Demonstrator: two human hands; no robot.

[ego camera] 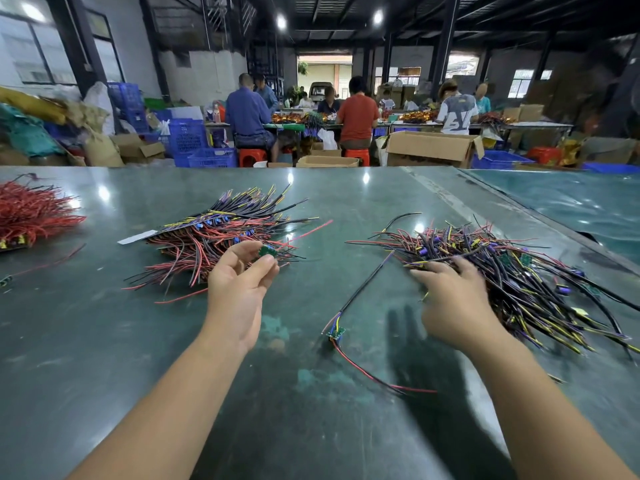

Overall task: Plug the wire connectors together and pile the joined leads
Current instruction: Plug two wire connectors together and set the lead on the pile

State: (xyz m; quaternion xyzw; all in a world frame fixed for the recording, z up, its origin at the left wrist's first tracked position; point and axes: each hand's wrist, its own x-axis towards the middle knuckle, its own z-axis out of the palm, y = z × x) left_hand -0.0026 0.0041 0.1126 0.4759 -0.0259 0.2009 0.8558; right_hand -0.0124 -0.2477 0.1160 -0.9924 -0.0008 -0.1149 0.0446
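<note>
Pinching a small green board (267, 251) in my left hand (239, 289), right hand (450, 303) spread loose over the desk's right-side wire pile (519, 271); next I'd guess grabbing a mating lead.

You have three heaps of wire leads on the counter (104, 341): a red heap (31, 213) at far left, a red-and-black heap (221, 233) in the middle, and a black, yellow and purple heap (512, 271) at right. One joined lead (346, 327) lies alone between your two hands. One small green board (267, 251) is pinched in your left hand (239, 285).
</note>
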